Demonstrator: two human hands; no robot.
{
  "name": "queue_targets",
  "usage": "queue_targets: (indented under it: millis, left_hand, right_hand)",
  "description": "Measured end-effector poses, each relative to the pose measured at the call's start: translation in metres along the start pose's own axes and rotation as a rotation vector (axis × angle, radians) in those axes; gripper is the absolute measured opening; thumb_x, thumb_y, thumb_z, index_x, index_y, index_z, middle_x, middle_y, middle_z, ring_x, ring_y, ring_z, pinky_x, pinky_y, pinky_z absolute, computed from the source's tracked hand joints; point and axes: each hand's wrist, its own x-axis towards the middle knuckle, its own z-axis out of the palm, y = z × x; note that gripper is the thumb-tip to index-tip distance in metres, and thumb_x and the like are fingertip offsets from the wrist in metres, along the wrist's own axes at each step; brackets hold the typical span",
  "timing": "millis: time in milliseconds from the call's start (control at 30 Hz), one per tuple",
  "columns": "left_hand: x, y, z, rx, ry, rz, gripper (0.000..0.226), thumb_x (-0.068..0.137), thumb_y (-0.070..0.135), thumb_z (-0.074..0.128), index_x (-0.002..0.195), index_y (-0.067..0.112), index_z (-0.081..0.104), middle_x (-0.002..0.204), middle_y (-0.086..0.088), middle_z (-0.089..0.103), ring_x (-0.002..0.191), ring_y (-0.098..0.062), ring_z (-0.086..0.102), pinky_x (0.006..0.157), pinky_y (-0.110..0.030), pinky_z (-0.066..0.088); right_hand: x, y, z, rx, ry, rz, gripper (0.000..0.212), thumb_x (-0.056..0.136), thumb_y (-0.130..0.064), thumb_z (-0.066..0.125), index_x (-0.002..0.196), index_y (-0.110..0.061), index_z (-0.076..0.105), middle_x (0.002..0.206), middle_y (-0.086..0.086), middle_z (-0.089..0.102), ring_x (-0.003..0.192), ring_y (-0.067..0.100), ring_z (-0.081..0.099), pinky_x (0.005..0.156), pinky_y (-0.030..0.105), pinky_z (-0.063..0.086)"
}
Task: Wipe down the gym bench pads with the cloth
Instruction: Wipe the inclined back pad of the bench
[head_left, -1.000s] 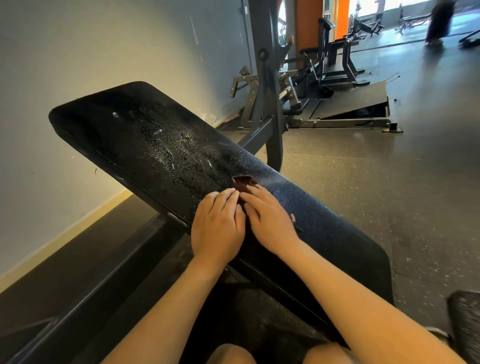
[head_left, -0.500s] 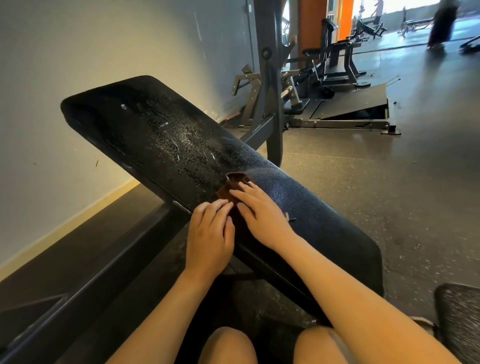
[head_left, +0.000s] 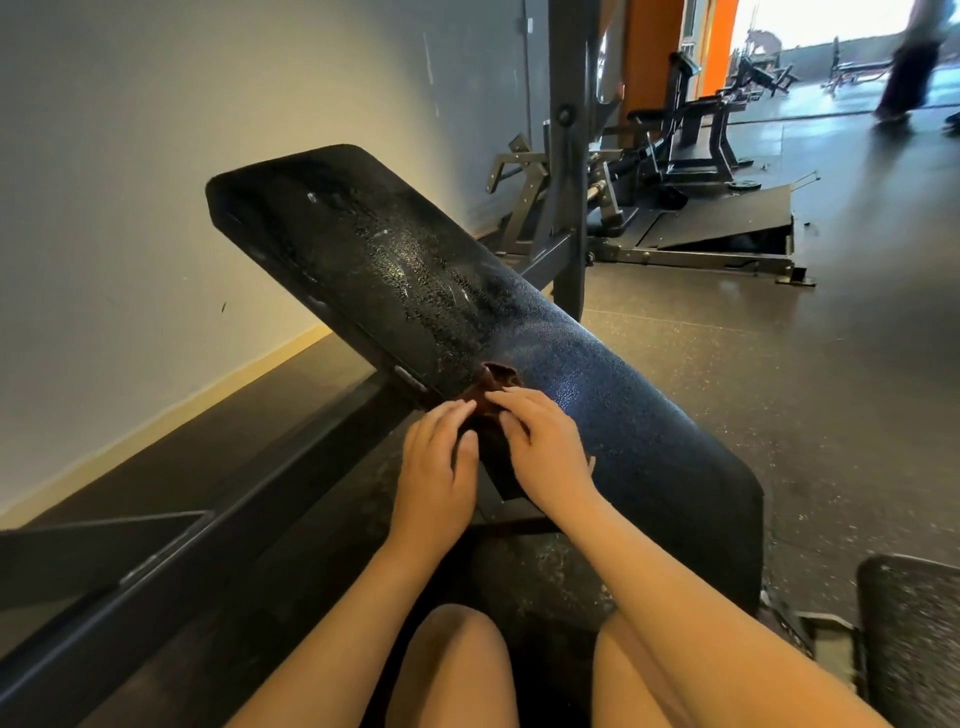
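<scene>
1. Closest to the camera, two bare knees (head_left: 457, 660) sit low in view, with both forearms reaching forward over them.
2. The left hand (head_left: 436, 467) and right hand (head_left: 545, 457) lie side by side, fingers straight and pressing flat; neither curls round anything.
3. Under their fingertips is the cloth (head_left: 493, 387), dark brown and bunched. It sits on the left long edge of the bench pad (head_left: 415, 270), about halfway along, with part of it draped over that edge between the hands.
4. The bench pad is black and pebbled and tilts upward away from the person. Its far half is beaded with droplets, while the stretch right of the hands shows a smooth bluish sheen.
5. The left edge overhangs a dark frame beam (head_left: 182, 545). The right edge borders open floor (head_left: 779, 415), speckled dark rubber. A second textured black pad (head_left: 909, 639) sits at lower right, near the bench's foot.
6. A grey wall (head_left: 156, 156) with a pale skirting strip runs close along the left.
7. A grey upright post (head_left: 566, 156) rises just behind the bench.
8. Farther off stand other gym machines (head_left: 691, 119), an orange column (head_left: 649, 52), and a blurred person (head_left: 909, 62) on the bright far floor.
</scene>
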Motion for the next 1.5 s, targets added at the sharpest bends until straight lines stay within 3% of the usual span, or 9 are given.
queue_targets:
  millis: [133,267,367,500,667,967,1067,1267,1500]
  left_hand:
    - [-0.009,0.014,-0.011,-0.409,-0.038,-0.187,0.046,0.107,0.035,0.04,0.153,0.034,0.036,0.15,0.016,0.042,0.135,0.004,0.039,0.104,-0.017,0.039]
    - [-0.005,0.017,-0.019,-0.642,0.091,-0.365,0.049,0.107,0.036,0.042,0.154,0.043,0.028,0.15,0.015,0.041,0.133,-0.004,0.044,0.105,-0.028,0.043]
    - [0.005,0.006,-0.029,-0.535,0.251,-0.404,0.041,0.106,0.027,0.048,0.145,0.036,0.044,0.142,0.01,0.053,0.129,-0.009,0.051,0.108,-0.038,0.046]
    - [0.037,-0.014,-0.043,-0.359,0.373,-0.361,0.04,0.106,0.024,0.045,0.146,0.03,0.046,0.146,0.006,0.049,0.136,-0.01,0.044,0.115,-0.035,0.037]
    - [0.057,-0.024,-0.026,-0.167,0.318,-0.177,0.042,0.105,0.017,0.049,0.146,0.023,0.048,0.157,-0.003,0.032,0.14,-0.008,0.029,0.099,0.006,0.02]
    - [0.026,-0.038,-0.015,0.004,0.159,0.13,0.04,0.097,0.004,0.06,0.134,0.018,0.063,0.147,-0.006,0.041,0.138,0.008,0.028,0.113,-0.006,0.019]
    - [0.043,-0.035,-0.025,-0.084,0.286,-0.063,0.041,0.104,0.018,0.052,0.144,0.027,0.052,0.157,-0.002,0.034,0.145,-0.011,0.029,0.108,-0.004,0.02]
    - [0.037,-0.025,-0.015,-0.102,0.272,-0.115,0.043,0.105,0.023,0.051,0.147,0.029,0.049,0.161,0.004,0.031,0.14,0.005,0.021,0.101,0.006,0.014]
    - [0.023,-0.033,-0.022,-0.023,0.125,-0.053,0.045,0.104,0.028,0.052,0.149,0.029,0.046,0.163,0.005,0.027,0.143,0.004,0.02,0.109,-0.002,0.012]
  right_hand:
    - [-0.006,-0.041,0.007,0.274,-0.001,0.115,0.03,0.102,-0.011,0.05,0.123,-0.021,0.068,0.117,-0.002,0.052,0.103,-0.014,0.046,0.087,0.003,0.038]
    - [0.002,-0.069,0.022,0.487,-0.169,0.246,0.03,0.105,-0.022,0.044,0.123,-0.03,0.068,0.116,-0.011,0.065,0.107,-0.004,0.058,0.096,0.018,0.047]
    - [0.008,-0.069,0.029,0.375,-0.289,0.163,0.031,0.104,-0.023,0.046,0.127,-0.032,0.066,0.119,-0.011,0.067,0.108,-0.002,0.059,0.089,0.01,0.043]
    - [0.029,-0.046,0.033,0.047,-0.077,-0.114,0.031,0.1,-0.015,0.053,0.127,-0.018,0.067,0.124,-0.001,0.063,0.119,0.012,0.051,0.098,0.005,0.026]
    - [0.04,-0.016,0.042,0.033,-0.062,-0.031,0.036,0.102,-0.02,0.051,0.137,-0.018,0.058,0.136,-0.002,0.057,0.129,0.009,0.045,0.111,0.022,0.031]
    - [0.031,-0.001,0.044,0.031,-0.02,-0.084,0.035,0.101,-0.016,0.051,0.135,-0.015,0.059,0.136,-0.001,0.058,0.132,0.013,0.044,0.113,0.02,0.028]
    - [0.03,-0.002,0.043,0.009,-0.03,-0.087,0.037,0.101,-0.02,0.053,0.138,-0.017,0.056,0.139,0.0,0.055,0.136,0.013,0.04,0.114,0.02,0.026]
    - [0.026,-0.009,0.046,0.019,-0.034,-0.068,0.039,0.102,-0.021,0.052,0.14,-0.02,0.055,0.144,0.0,0.051,0.14,0.011,0.035,0.11,0.006,0.013]
    - [0.025,-0.005,0.045,-0.004,-0.061,-0.133,0.04,0.102,-0.02,0.051,0.142,-0.02,0.053,0.145,0.0,0.05,0.142,0.014,0.035,0.118,0.029,0.025]
